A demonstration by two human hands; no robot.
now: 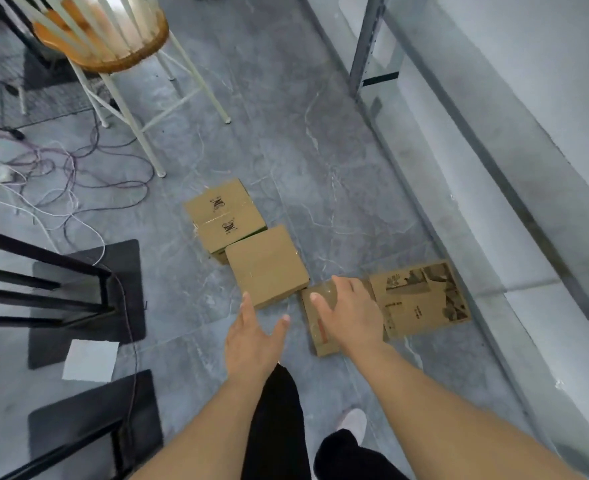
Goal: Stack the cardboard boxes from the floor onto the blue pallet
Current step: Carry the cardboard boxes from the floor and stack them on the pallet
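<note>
Cardboard under my right hand [350, 313], four boxes on the grey floor [321, 133].
My fingers curl over the small taped brown box [315, 327]; my left hand [251, 337] hovers spread, empty. One-handed, it could slip. The plain square box [267, 265] and printed flat box [421, 299] crowd its edges; no blue pallet shows.

Bare forearms, black trousers [275, 420], one pale slipper [353, 422] on a foot.
</note>
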